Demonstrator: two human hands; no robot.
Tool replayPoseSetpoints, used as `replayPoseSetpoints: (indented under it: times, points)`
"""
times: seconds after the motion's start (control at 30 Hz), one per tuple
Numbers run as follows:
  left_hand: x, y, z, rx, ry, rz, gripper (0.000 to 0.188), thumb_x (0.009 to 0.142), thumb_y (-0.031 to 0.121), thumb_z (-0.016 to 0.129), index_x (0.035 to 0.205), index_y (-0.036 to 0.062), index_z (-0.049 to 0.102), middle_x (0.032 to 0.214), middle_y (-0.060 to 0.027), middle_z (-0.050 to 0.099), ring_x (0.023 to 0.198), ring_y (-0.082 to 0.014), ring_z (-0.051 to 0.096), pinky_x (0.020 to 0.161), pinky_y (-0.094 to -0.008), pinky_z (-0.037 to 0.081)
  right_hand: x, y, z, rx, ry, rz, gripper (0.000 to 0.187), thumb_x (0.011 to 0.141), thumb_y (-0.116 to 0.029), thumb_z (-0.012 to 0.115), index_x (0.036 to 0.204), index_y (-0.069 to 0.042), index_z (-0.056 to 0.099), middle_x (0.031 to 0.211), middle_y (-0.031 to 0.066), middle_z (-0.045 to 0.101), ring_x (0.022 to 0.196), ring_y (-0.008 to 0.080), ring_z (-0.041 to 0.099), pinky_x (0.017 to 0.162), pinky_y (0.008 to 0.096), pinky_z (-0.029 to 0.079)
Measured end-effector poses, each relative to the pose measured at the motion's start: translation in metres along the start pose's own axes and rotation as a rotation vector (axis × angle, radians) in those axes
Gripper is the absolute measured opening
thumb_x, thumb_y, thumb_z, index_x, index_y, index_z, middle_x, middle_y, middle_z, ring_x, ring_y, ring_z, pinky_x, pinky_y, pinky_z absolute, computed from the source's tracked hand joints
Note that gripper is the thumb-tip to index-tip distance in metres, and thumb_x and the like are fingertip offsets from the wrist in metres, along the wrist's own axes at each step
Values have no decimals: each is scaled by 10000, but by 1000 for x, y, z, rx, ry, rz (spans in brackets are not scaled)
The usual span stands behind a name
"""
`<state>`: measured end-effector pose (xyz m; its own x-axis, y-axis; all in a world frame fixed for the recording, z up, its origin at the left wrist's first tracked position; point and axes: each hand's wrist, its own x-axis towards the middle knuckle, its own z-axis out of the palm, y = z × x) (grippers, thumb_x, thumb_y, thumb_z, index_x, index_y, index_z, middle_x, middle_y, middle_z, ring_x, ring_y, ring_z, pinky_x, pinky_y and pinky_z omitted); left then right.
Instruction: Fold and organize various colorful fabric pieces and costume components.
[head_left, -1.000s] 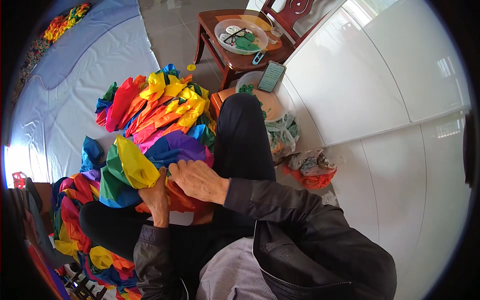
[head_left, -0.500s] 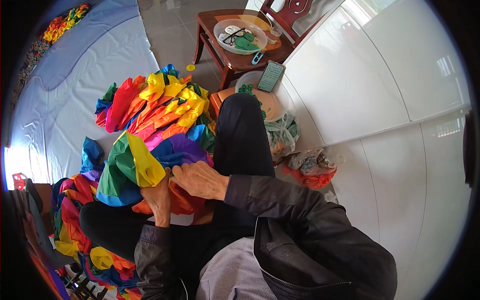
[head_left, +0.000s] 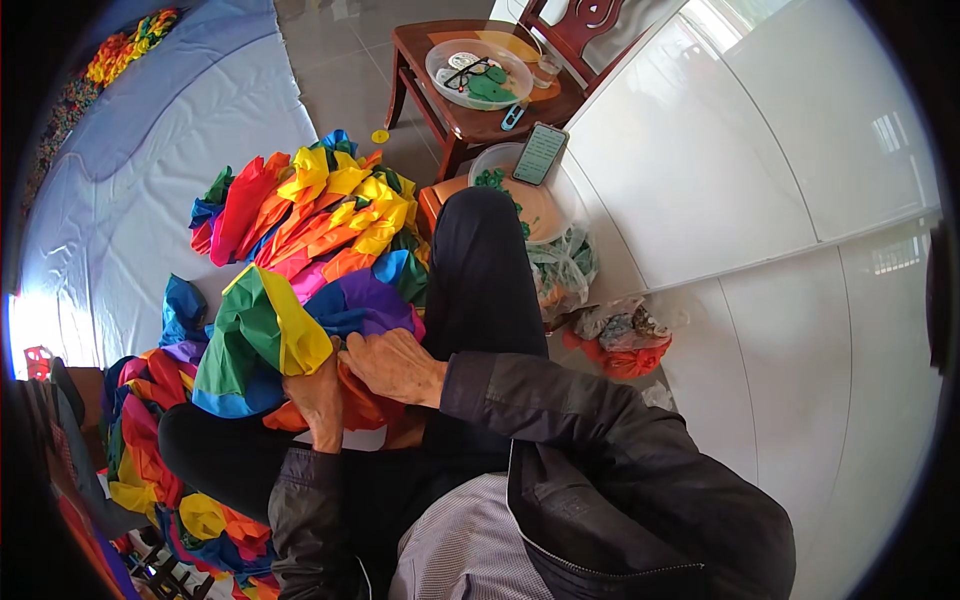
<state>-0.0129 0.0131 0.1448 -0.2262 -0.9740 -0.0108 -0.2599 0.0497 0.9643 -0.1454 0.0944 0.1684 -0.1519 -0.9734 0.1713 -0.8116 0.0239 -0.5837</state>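
Over my crossed legs lies a thin rainbow-coloured cloth [head_left: 252, 330] with green, yellow, blue, purple and orange panels. My left hand [head_left: 316, 398] is closed on its gathered edge, just below the yellow panel. Right beside it, my right hand [head_left: 395, 367] has its fingers curled and pinched at the same edge. The two sets of fingertips nearly meet. Whatever small part sits between them is too hidden to make out. Orange fabric [head_left: 370, 402] hangs under both hands.
Heaps of similar cloth lie ahead [head_left: 330, 215] and at my left [head_left: 150, 420]. Beyond my right knee stands a tub of green pieces [head_left: 548, 215] with a phone [head_left: 540, 153] propped on it. A wooden chair [head_left: 470, 125] holds a plastic bowl [head_left: 515, 62]. Filled bags [head_left: 625, 340] rest by the white wall.
My right hand has shifted slightly left, and its wrist has risen a little. The cloth's green and yellow part has moved very slightly. Both hands keep their hold.
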Motion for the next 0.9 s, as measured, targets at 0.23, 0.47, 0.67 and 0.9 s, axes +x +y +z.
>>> replayPoseSetpoints:
  times: [0.23,0.47,0.67,0.9]
  points:
    - [-1,5,0,64,-36,13,329,845,132,839,1068,-35,663,957,-32,683,864,-145,617,801,-309,511,0,-2,8,51,-7,109,348,1034,-281,523,850,8,584,611,226,608,561,416,633,533,517,492]
    - [3,3,1,22,-40,-82,318,877,179,826,1064,-25,671,931,-46,698,848,-149,648,776,-312,520,3,-1,-1,12,-3,110,384,1033,-345,543,901,15,553,677,241,623,588,419,642,520,503,491]
    - [6,-12,-3,-273,-71,-321,359,951,238,761,1177,-15,643,1091,-52,685,950,-134,644,834,-311,523,6,-1,-2,50,11,93,377,1001,-344,617,981,12,496,755,244,635,653,435,649,542,505,493]
    - [5,-8,-9,-409,-111,-333,441,1006,272,691,1322,-17,582,1268,-51,624,1078,-134,611,905,-304,511,11,18,-2,202,99,91,341,952,-274,692,968,14,509,729,239,631,679,451,647,579,508,502]
